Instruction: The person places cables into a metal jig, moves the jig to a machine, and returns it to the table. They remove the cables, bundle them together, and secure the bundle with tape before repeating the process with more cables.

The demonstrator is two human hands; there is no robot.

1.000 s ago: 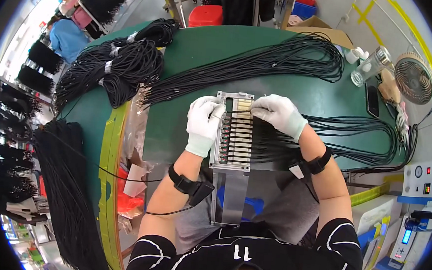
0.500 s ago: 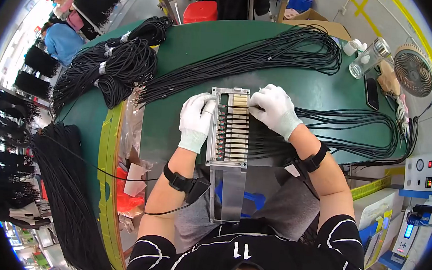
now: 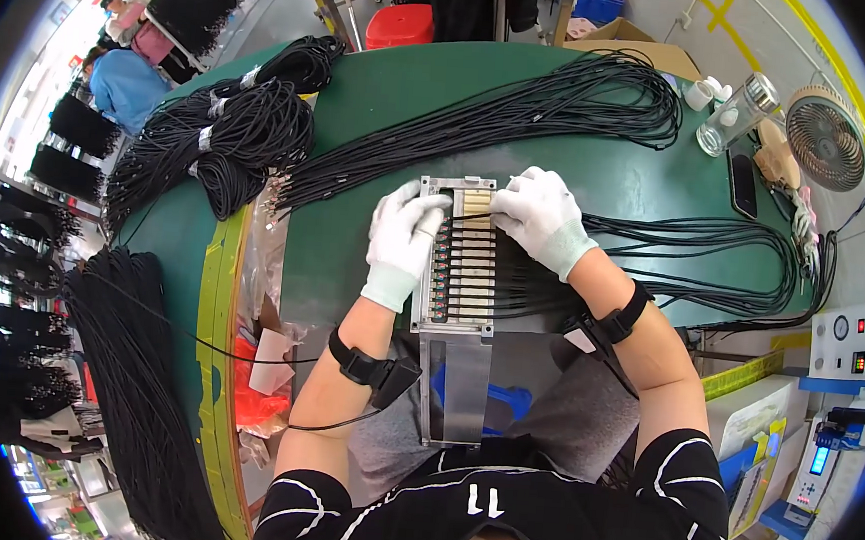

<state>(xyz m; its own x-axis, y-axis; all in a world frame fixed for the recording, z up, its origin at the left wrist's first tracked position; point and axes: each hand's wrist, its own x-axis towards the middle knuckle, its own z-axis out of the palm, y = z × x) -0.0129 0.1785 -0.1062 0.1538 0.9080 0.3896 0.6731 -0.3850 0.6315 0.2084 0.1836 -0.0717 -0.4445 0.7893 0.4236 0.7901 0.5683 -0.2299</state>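
In front of me a metal clamping fixture (image 3: pixel 457 328) holds a row of black cables (image 3: pixel 471 281) side by side in its slots. Their small ends line the fixture's left side. My right hand (image 3: pixel 544 220), white-gloved, is closed at the upper right edge, pinching a black cable that crosses the fixture. My left hand (image 3: pixel 400 240), also gloved, lies over the upper left edge with thumb and forefinger bent together at that cable's end. Its fingertips hide what is between them. The cables run off to the right under my right wrist and loop on the green table (image 3: pixel 405 88).
Long black cables (image 3: pixel 504 114) stretch across the far table. Coiled bundles (image 3: pixel 231 136) lie at left, with another bundle (image 3: pixel 126 349) below. A glass jar (image 3: pixel 739 116), a phone (image 3: pixel 744 185) and a small fan (image 3: pixel 825 142) are at right. A worker in blue (image 3: pixel 129 88) is far left.
My left hand has moved right and slightly down, its fingers now over the fixture's upper left slots. The right hand has shifted slightly left, still on the cable.
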